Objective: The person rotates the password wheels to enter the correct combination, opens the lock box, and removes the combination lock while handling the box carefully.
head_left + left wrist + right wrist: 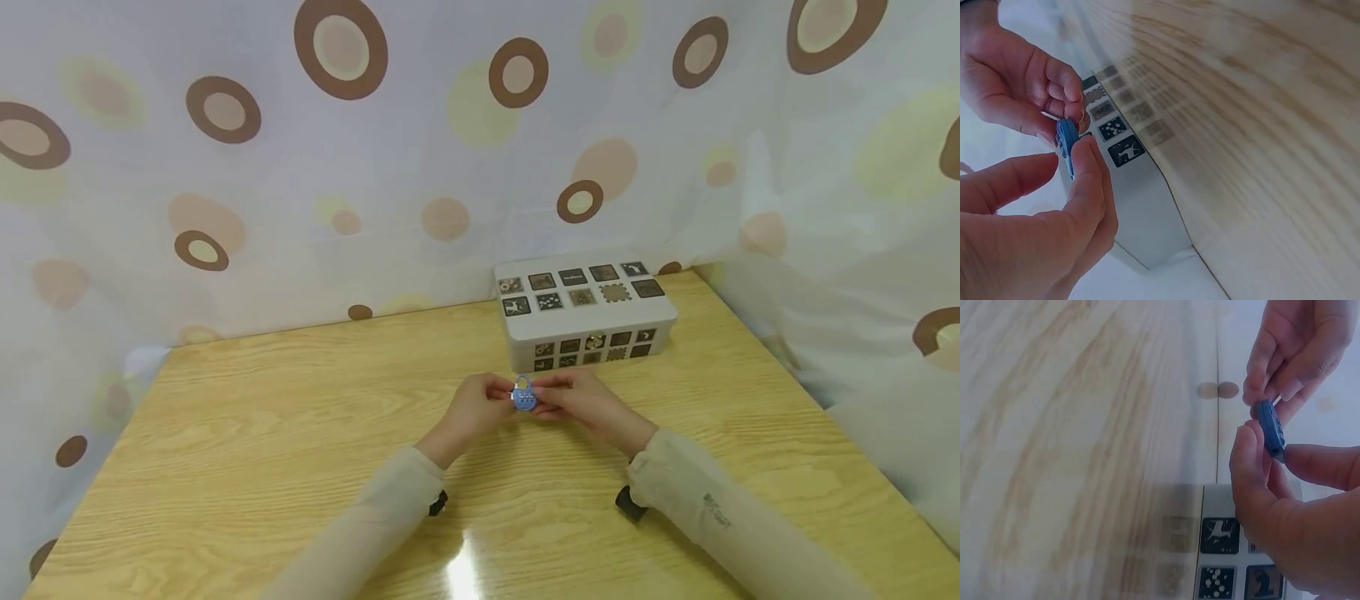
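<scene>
A small blue combination padlock [524, 398] is held up between both hands in front of a white box, its shackle pointing up and number dials facing the head camera. My left hand [480, 406] pinches its left side. From the other side my right hand [576, 400] grips it between thumb and fingers. In the left wrist view, the padlock [1067, 140] shows edge-on, with the left fingertips against its back. The right wrist view has the right thumb at the lower end of the padlock [1269, 427].
The white box [585, 312], lid down, bears rows of dark square pictures and has a small gold clasp [595, 342] at its front. It stands at the back right of the wooden table [300, 433]. A spotted curtain [420, 167] hangs behind.
</scene>
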Tool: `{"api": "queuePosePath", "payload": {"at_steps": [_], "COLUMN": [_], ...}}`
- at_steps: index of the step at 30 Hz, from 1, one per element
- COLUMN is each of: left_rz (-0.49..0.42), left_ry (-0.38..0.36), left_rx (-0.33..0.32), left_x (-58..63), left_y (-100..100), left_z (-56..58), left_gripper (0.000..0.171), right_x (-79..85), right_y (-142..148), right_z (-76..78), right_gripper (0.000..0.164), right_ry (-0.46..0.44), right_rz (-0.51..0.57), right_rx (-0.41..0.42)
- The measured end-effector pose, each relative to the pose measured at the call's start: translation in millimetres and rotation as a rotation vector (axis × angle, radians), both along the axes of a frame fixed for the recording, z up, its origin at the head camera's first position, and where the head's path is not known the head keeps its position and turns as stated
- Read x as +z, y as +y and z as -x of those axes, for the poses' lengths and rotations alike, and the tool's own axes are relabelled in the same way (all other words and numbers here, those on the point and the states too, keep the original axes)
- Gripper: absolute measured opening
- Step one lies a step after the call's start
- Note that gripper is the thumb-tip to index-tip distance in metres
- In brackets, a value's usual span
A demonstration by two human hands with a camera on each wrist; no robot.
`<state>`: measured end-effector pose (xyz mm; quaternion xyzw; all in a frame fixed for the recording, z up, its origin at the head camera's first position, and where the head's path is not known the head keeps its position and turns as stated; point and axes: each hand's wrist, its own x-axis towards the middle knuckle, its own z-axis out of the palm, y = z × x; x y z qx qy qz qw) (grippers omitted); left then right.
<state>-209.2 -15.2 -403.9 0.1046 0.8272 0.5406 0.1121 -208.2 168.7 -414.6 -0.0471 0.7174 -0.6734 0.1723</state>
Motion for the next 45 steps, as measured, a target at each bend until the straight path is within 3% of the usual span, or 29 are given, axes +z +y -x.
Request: {"api": "queuePosePath", "payload": {"at_steps": [14, 26, 34, 45], "left_rz": [0.01, 0.065, 0.085, 0.149], "left_ry": [-0.063, -0.087, -0.124, -0.166], "left_rx": [0.076, 0.141, 0.132, 0.113], "left_x": [-6.2, -9.8, -9.5, -8.4], "left_y": [-30.9, -49.3, -54.4, -56.6], "left_z": [7.4, 19.2, 22.1, 28.7], "left_gripper": [0.024, 0.024, 0.023, 0.025], "right_x": [-1.9, -0.4, -7.2, -4.0], "right_y": [-37.0, -62.9, -72.6, -79.5], "right_z": [8.7, 21.0, 29.9, 34.7], "right_gripper": [0.035, 0.035, 0.035, 0.033], "right_ry": [0.044, 0.136, 0.114, 0.079], "right_rz": [-0.115, -0.294, -0.316, -0.388], "right_rx": [0.035, 0.065, 0.066, 0.054]}}
